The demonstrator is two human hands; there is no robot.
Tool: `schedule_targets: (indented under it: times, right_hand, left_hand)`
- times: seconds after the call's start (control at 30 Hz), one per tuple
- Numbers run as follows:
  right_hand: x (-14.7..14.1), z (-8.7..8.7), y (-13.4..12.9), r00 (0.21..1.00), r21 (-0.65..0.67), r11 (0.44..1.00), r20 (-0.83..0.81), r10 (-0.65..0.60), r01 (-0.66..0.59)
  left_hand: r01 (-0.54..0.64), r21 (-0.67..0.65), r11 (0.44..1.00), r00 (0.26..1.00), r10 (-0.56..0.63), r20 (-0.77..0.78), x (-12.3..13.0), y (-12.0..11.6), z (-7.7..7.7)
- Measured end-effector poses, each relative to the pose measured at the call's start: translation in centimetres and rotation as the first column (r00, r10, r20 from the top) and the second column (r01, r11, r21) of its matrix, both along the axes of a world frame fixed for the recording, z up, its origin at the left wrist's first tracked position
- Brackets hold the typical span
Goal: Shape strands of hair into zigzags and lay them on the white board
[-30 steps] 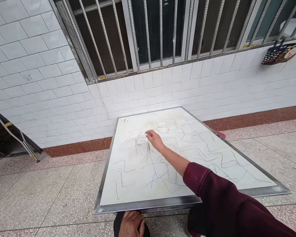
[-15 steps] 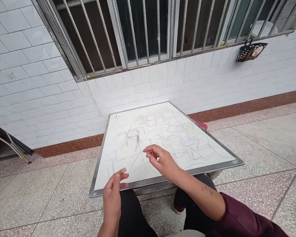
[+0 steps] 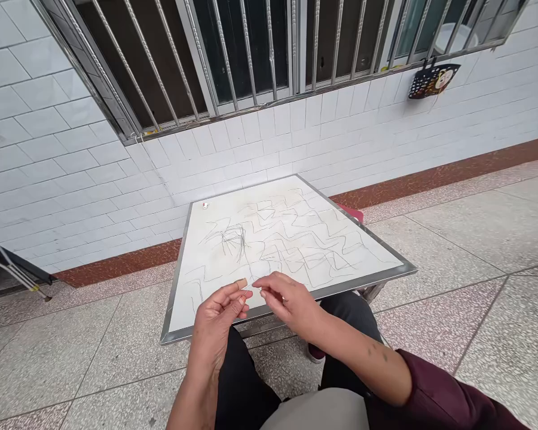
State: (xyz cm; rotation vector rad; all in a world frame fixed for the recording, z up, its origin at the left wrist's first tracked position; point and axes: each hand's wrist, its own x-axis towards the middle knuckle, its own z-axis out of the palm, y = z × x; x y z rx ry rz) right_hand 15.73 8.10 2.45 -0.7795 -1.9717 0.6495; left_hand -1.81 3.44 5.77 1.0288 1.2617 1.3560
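Observation:
My left hand (image 3: 217,316) is over the front edge of a white-topped table (image 3: 224,212), its thumb and fingers pinched together; a tan wrap covers one fingertip. Whatever the pinch holds is too small to make out. Just to its right, my right hand (image 3: 291,301) has its thumb and index finger a little apart, pointing at the left fingertips. Thin dark wires or strands lie over the tabletop, with a tangled bunch (image 3: 235,239) left of the middle and bent pieces spread to the right.
A small white and red item (image 3: 205,205) lies at the table's far left corner. Behind stands a tiled wall with a barred window and a hanging black basket (image 3: 433,80). A red object (image 3: 352,212) shows beyond the table's right edge. My legs are under the front edge.
My hands have come closer together, the left one moving up and right towards the right fingertips. The whole view has shifted slightly.

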Motion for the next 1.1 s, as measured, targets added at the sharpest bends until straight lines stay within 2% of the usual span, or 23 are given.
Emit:
schedule_targets:
  times: [0.3,0.37,0.43,0.5,0.57,0.63,0.7,0.77,0.87,1.0,1.1]
  right_hand:
    - [-0.9,-0.5,-1.2,0.983,-0.22,0.975,-0.183,0.0,-0.04]
    - [-1.0,-0.7,-1.4,0.972,-0.292,0.953,-0.236,0.012,-0.083]
    - [-1.0,-0.8,-1.4,0.956,-0.394,0.908,-0.293,0.025,-0.144]
    - [-1.0,-0.9,-1.3,0.927,-0.498,0.837,-0.374,0.025,-0.224]
    - [-1.1,-0.9,-1.2,0.886,-0.552,0.776,-0.464,0.017,-0.304]
    - [-1.1,-0.9,-1.1,0.848,-0.561,0.748,-0.53,0.004,-0.354]
    - [-1.2,-0.9,-1.0,0.827,-0.558,0.739,-0.562,-0.004,-0.376]
    - [-1.2,-0.8,-1.1,0.822,-0.559,0.738,-0.569,-0.011,-0.378]
    - [-1.1,-0.8,-1.4,0.834,-0.579,0.725,-0.552,-0.013,-0.372]
    - [-1.3,-1.1,-1.7,0.838,-0.599,0.699,-0.545,0.002,-0.391]
    - [-1.7,-1.8,-1.9,0.815,-0.585,0.682,-0.578,0.028,-0.439]
  left_hand:
    - [-0.051,0.029,0.998,0.999,0.051,-0.005,0.1,0.0,-0.9]
    - [-0.052,0.021,0.998,0.999,0.052,0.002,0.1,0.0,-0.9]
    - [-0.047,0.018,0.999,0.998,0.046,0.034,-0.1,-0.2,-0.7]
    - [-0.033,0.024,0.999,0.992,0.03,0.127,-0.6,-0.4,-0.6]
    - [-0.031,0.012,0.999,0.959,0.027,0.283,-1.1,-0.5,-0.9]
    - [-0.074,-0.021,0.997,0.901,0.076,0.427,-1.4,-0.7,-1.6]
    - [-0.125,-0.063,0.99,0.869,0.14,0.474,-1.1,-0.8,-2.6]
    - [-0.116,-0.079,0.99,0.885,0.139,0.443,-0.4,-0.9,-3.6]
    - [-0.063,-0.039,0.997,0.928,0.073,0.365,0.9,-1.0,-4.4]
    - [-0.105,0.053,0.993,0.96,0.087,0.267,2.0,-1.1,-4.6]
    - [-0.129,0.069,0.989,0.958,0.106,0.268,2.5,-1.1,-4.7]
